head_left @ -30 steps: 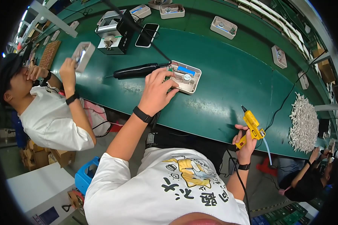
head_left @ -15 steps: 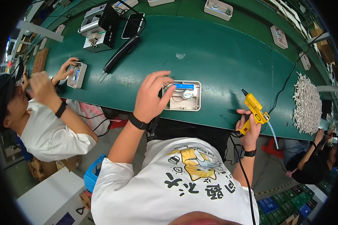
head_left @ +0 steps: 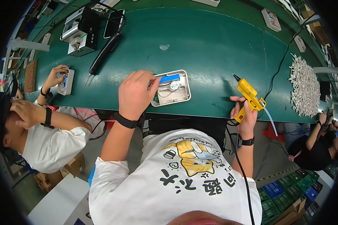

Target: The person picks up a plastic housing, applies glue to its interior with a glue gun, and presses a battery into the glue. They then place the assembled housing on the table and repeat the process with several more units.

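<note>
A shallow white plastic case (head_left: 182,98) lies on the green table in front of me. Inside it are a blue cylindrical battery (head_left: 170,78), a round speaker-like part (head_left: 174,86) and thin wires. My left hand (head_left: 134,93) is closed at the case's left end, thumb and forefinger by the battery's left end; the hand hides that corner and the exact grip. My right hand (head_left: 247,120) is wrapped round the handle of a yellow hot glue gun (head_left: 248,91), nozzle pointing up and left, apart from the case. A pale blue glue stick (head_left: 271,122) sticks out of its back.
At the back left stand a black-and-silver machine (head_left: 79,35), a black-handled two-pronged tool (head_left: 104,54) and a phone-like slab (head_left: 114,23). A co-worker (head_left: 45,138) at left handles another white case (head_left: 66,81). Small white pieces (head_left: 305,86) are heaped at right; a black cord (head_left: 279,80) runs nearby.
My left hand's spread fingers have come together and lowered onto the case's left end. The case has turned slightly counterclockwise. The glue gun stays in my right hand; the whole view has shifted.
</note>
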`<control>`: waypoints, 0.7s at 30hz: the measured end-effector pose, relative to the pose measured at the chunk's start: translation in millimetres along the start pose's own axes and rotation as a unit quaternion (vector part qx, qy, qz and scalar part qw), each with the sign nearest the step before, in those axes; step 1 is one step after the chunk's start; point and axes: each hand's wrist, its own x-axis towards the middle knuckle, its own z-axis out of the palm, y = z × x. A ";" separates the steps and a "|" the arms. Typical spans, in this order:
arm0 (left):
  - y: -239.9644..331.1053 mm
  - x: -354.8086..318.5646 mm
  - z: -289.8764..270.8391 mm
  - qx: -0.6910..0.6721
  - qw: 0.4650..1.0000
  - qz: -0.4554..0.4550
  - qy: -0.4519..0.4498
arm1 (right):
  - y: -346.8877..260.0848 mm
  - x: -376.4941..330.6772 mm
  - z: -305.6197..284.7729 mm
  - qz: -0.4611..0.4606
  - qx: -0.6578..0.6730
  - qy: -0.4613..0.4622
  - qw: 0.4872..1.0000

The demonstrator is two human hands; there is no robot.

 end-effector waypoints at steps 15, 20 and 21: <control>14.4 -9.9 23.7 -0.215 0.975 0.016 0.058 | -25.4 -7.2 28.0 0.047 -0.061 -0.121 0.990; 8.8 -29.6 54.1 -0.377 0.909 -0.104 0.144 | -48.3 -3.7 73.3 0.107 -0.111 -0.191 0.969; 9.8 -32.4 57.8 -0.437 0.868 -0.170 0.161 | -49.7 -1.6 81.8 0.131 -0.134 -0.202 0.961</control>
